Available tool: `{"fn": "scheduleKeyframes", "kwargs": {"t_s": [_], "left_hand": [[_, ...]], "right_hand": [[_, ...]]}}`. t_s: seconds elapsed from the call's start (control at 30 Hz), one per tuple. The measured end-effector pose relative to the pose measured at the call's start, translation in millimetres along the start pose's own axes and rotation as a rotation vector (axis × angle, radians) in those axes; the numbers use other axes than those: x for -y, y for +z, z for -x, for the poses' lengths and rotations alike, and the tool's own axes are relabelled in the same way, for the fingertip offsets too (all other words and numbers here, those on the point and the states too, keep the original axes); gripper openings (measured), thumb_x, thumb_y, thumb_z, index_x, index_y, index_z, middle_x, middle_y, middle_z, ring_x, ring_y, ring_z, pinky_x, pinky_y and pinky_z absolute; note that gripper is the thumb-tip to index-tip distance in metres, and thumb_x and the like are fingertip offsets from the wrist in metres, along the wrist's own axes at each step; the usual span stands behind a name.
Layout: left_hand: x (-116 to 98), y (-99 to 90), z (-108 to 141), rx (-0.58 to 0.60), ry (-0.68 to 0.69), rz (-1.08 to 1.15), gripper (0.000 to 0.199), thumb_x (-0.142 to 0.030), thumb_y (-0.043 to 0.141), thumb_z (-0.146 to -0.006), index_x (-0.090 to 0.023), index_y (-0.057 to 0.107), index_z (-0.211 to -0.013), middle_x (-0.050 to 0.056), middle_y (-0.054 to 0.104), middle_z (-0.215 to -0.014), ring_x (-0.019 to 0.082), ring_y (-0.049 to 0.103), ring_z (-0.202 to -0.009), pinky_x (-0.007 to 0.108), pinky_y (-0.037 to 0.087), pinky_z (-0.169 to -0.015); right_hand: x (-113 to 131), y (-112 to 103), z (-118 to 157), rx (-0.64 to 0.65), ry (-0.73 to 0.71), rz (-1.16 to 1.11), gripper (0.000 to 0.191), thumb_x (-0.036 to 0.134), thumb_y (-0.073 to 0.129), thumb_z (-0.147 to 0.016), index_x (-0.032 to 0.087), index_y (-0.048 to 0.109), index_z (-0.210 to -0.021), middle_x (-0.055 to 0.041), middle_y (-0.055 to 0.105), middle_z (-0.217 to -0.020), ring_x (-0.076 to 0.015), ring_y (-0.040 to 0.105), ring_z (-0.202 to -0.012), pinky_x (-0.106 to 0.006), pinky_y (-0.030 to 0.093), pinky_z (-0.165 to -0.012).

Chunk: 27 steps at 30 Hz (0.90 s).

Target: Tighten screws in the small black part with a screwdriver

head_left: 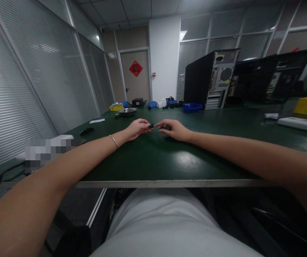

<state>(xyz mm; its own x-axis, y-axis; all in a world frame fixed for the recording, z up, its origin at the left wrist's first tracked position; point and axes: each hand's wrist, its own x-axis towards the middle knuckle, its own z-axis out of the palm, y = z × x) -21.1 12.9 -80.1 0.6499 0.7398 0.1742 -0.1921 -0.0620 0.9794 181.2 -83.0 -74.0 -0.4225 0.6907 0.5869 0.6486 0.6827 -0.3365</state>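
Above the green tabletop (148, 157), my left hand (138, 129) pinches a small dark part with a hint of green (151, 125) between thumb and fingers. Too little of that part shows to name it. My right hand (175, 130) is closed around the dark handle of a small screwdriver (166, 127). Its thin metal shaft points left and meets or nearly meets the small part; I cannot tell whether they touch. Both hands are close together, with the fingers partly hiding what they hold.
A steel bowl (127, 112), a yellow bin (116, 107) and a blue bin (192, 107) stand at the back. A black computer tower (209, 80) rises at the right rear. Left lie a dark object (86, 131) and white paper (97, 121). The table's front edge (166, 184) is near my body.
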Motion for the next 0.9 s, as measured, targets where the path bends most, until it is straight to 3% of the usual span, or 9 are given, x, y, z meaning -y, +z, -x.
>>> {"fn": "scheduleKeyframes", "kwargs": {"t_s": [0.2,0.43,0.57,0.67,0.9], "left_hand": [[4.0,-4.8,-7.8,-0.174,0.098,-0.005,0.029,-0.003,0.067,-0.067,-0.013,0.045,-0.083,0.003,0.057,-0.080,0.015,0.064,-0.078,0.036,0.051,-0.081],[7.3,-2.8,-8.8,-0.155,0.133,-0.154,0.023,-0.013,0.067,-0.068,-0.013,0.051,-0.084,0.002,0.058,-0.081,0.012,0.061,-0.074,0.029,0.048,-0.072],[6.2,-0.5,-5.4,-0.047,0.164,-0.300,0.028,-0.026,0.065,-0.071,-0.014,0.055,-0.094,0.005,0.062,-0.087,0.012,0.057,-0.076,0.025,0.043,-0.067],[6.0,1.3,-3.1,0.048,0.186,-0.440,0.035,-0.033,0.060,-0.076,-0.013,0.050,-0.102,0.007,0.064,-0.089,0.014,0.057,-0.078,0.027,0.042,-0.067],[7.1,1.5,-3.7,0.186,0.218,-0.456,0.035,-0.032,0.058,-0.078,-0.015,0.049,-0.108,0.008,0.062,-0.096,0.016,0.057,-0.089,0.030,0.042,-0.077]], "right_hand": [[-2.8,0.3,0.1,-0.018,-0.006,0.037,0.030,0.025,0.055,-0.080,0.020,0.060,-0.109,-0.0056,0.064,-0.102,-0.0198,0.057,-0.091,-0.032,0.045,-0.075],[-1.4,-0.3,1.1,-0.008,-0.026,0.071,0.030,0.025,0.054,-0.080,0.020,0.060,-0.110,-0.0058,0.064,-0.101,-0.0193,0.058,-0.091,-0.030,0.045,-0.075],[-2.6,-0.4,1.4,-0.015,-0.044,0.100,0.031,0.025,0.055,-0.080,0.020,0.060,-0.110,-0.0059,0.064,-0.099,-0.0188,0.058,-0.088,-0.029,0.045,-0.073],[-4.1,0.2,1.3,-0.025,-0.049,0.102,0.029,0.025,0.055,-0.080,0.019,0.060,-0.108,-0.0060,0.064,-0.098,-0.0182,0.058,-0.086,-0.028,0.045,-0.072],[-3.6,-0.7,1.5,-0.040,-0.042,0.133,0.029,0.023,0.056,-0.080,0.019,0.060,-0.108,-0.0062,0.064,-0.096,-0.0175,0.058,-0.084,-0.027,0.044,-0.071]]}}
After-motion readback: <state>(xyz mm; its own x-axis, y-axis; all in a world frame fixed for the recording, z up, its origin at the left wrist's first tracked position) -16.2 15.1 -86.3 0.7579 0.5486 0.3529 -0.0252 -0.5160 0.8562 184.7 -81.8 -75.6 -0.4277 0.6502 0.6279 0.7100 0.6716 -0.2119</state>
